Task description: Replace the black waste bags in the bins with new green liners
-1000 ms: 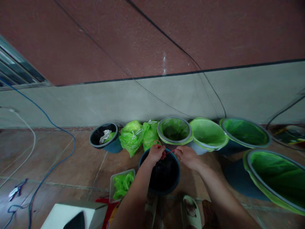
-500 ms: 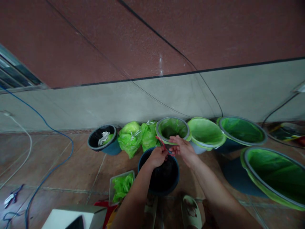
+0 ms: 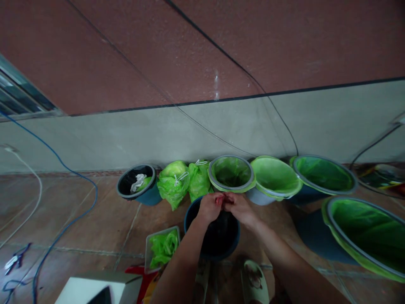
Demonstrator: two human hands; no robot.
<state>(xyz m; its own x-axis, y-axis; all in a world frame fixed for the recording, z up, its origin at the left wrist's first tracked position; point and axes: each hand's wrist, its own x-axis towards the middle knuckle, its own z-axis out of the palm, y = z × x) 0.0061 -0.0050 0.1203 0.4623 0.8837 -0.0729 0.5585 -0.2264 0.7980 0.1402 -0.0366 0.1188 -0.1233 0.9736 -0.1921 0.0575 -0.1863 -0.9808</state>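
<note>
Head view: the right hand [image 3: 239,207], spread half a second earlier, now meets the left hand [image 3: 210,207] above the dark-blue bucket [image 3: 238,240], so both appear to work at one spot. The left fingers pinch a red strip [image 3: 218,200] — its free end no longer shows — while whether the right fingers grip it cannot be told. A tied green bag [image 3: 199,181] and a green-lined bin [image 3: 232,187] crowd the bucket's far side; a tray [image 3: 147,253] of green plastic [image 3: 163,246] lies left. The hands hide most of the strip.

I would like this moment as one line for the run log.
left hand: pinching red strip; right hand: against left, grip unclear; blue bucket: below both hands; green bag: tied
</note>
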